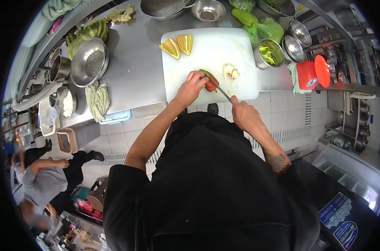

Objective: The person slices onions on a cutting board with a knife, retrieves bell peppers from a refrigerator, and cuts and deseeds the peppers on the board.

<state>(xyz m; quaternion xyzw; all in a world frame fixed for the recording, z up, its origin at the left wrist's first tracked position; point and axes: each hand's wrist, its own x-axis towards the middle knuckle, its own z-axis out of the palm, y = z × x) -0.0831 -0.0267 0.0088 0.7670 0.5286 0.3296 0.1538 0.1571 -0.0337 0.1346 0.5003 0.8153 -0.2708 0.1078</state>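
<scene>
A red and green bell pepper point(212, 83) lies near the front of the white cutting board point(210, 44). My left hand point(191, 87) is closed on its left side, fingers bent over the top. In my right hand point(245, 113) is the handle of a knife point(219, 88), its blade lying across the pepper close to my left fingertips. How deep the blade sits I cannot tell. Two yellow-orange pepper halves point(177, 45) rest at the board's back left. Pale pepper core scraps with seeds point(231, 72) lie right of the knife.
Left stands a metal colander point(89, 62) beside a green cloth point(97, 100). A metal pot with cut greens point(269, 53) and a red scale point(307, 75) stand right. Metal bowls point(208, 10) line the back. A person in grey point(48, 184) is at lower left.
</scene>
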